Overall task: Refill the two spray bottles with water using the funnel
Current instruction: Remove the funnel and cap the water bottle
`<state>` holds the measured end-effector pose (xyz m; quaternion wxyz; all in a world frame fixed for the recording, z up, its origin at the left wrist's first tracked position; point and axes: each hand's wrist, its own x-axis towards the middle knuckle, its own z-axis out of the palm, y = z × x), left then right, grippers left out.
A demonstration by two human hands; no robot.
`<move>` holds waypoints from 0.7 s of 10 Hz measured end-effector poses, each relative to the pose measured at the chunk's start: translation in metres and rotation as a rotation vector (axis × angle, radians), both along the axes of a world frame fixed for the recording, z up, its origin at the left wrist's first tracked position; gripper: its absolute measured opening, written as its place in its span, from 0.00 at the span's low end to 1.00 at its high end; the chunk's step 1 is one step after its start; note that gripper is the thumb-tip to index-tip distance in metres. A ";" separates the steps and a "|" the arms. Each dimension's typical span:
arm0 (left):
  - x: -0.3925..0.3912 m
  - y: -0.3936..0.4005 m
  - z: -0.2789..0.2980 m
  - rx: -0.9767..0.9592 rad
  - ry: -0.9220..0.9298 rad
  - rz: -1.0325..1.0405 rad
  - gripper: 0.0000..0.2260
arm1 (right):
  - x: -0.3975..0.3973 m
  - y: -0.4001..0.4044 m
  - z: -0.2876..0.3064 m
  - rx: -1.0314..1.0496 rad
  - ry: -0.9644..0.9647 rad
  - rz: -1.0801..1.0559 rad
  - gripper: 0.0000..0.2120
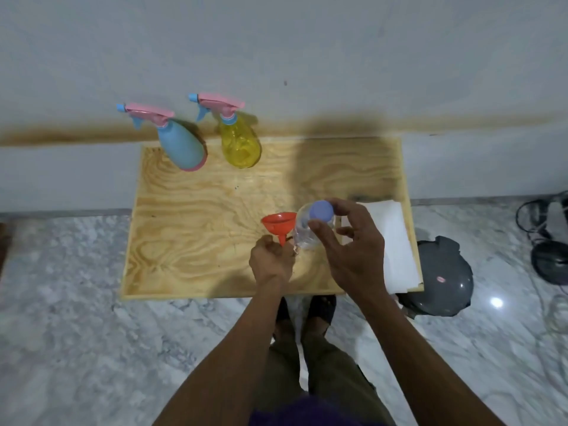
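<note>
With the left hand (270,261) pinching the funnel (279,223) stem and the right hand (350,244) gripping the capped water bottle (310,229), both spray bottles still wear their trigger heads, so pouring early would likely wet the bench (190,229).

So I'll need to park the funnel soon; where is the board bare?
Bare: the wooden board's left half, below the blue spray bottle and left of the orange funnel. Crowded: front right, around both hands, clear water bottle and white paper.

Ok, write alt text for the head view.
Over a wooden board, the left hand holds an orange funnel while the right hand grips a clear, blue-capped water bottle. Blue and yellow spray bottles stand capped at the back.
</note>
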<state>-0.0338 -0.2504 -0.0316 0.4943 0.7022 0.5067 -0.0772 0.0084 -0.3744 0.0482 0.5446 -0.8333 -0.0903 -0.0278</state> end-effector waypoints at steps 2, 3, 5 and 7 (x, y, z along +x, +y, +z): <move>0.005 0.008 -0.056 0.047 -0.048 0.047 0.11 | -0.004 0.005 0.001 0.026 0.010 -0.040 0.16; 0.007 0.007 -0.037 0.094 -0.072 0.036 0.09 | -0.004 0.005 0.000 0.017 0.002 -0.042 0.16; -0.007 0.016 0.004 0.175 -0.157 0.039 0.08 | -0.004 0.009 -0.004 0.037 0.022 -0.079 0.17; -0.018 0.042 0.021 0.223 -0.331 0.007 0.09 | -0.003 0.024 -0.005 0.037 0.020 -0.117 0.19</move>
